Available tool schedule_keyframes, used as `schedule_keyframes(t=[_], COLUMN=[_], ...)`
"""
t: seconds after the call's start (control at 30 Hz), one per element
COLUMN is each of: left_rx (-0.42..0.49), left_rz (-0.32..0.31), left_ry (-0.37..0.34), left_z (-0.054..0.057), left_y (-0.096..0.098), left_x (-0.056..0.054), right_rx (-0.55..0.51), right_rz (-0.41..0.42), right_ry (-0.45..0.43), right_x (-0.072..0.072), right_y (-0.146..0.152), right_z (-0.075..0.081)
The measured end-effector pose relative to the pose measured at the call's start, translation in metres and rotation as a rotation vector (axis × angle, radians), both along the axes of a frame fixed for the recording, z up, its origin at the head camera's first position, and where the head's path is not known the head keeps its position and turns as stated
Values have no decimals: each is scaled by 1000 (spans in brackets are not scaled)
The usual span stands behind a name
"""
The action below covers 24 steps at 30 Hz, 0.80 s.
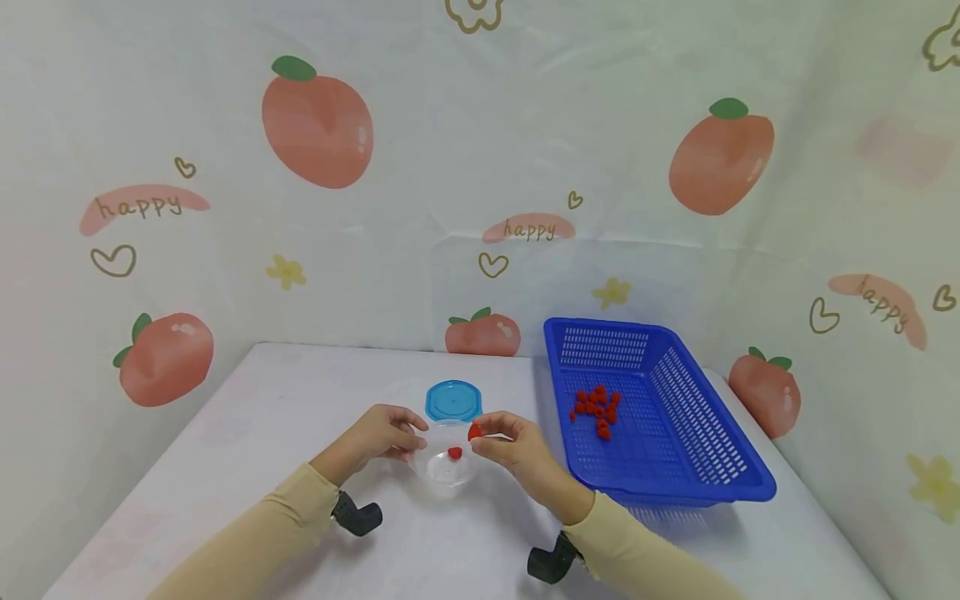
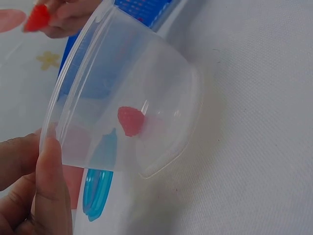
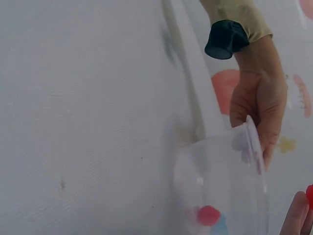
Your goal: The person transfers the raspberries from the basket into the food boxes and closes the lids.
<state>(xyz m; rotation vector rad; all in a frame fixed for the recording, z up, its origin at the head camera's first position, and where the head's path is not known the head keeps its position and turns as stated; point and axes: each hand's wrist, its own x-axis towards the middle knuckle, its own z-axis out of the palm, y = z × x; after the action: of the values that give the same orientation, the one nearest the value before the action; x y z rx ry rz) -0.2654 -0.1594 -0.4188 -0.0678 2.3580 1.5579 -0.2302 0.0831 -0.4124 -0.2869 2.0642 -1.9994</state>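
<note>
A clear plastic container (image 1: 442, 473) stands on the white table with one red raspberry (image 2: 131, 121) inside. My left hand (image 1: 390, 433) pinches the container's rim between thumb and fingers, as the left wrist view (image 2: 49, 181) also shows. At the container's right side, my right hand (image 1: 517, 450) holds a second raspberry (image 1: 474, 432) between thumb and fingertips, near the rim. In the right wrist view only some right-hand fingers (image 3: 296, 215) show at the lower right edge. A blue lid (image 1: 453, 400) lies flat just behind the container.
A blue plastic basket (image 1: 675, 467) stands to the right, with several raspberries (image 1: 596, 404) in its left part. A patterned cloth (image 1: 405, 208) hangs behind the table (image 1: 300, 392). Dark wrist cameras (image 1: 358, 515) jut from both sleeves.
</note>
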Motion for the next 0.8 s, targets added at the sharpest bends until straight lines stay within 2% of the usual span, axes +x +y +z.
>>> schedule_keyframes(t=[0.23,0.8], left_rx=[-11,-2], left_rz=[-5,7], left_ry=[1,-3], left_z=[-1,-1], left_y=[0,0], left_x=[-1,1], right_rx=[52,80], right_rz=[-44,-46], right_ry=[2,-1], right_x=[-6,-6], right_y=[-3,-8], right_z=[-17,-19])
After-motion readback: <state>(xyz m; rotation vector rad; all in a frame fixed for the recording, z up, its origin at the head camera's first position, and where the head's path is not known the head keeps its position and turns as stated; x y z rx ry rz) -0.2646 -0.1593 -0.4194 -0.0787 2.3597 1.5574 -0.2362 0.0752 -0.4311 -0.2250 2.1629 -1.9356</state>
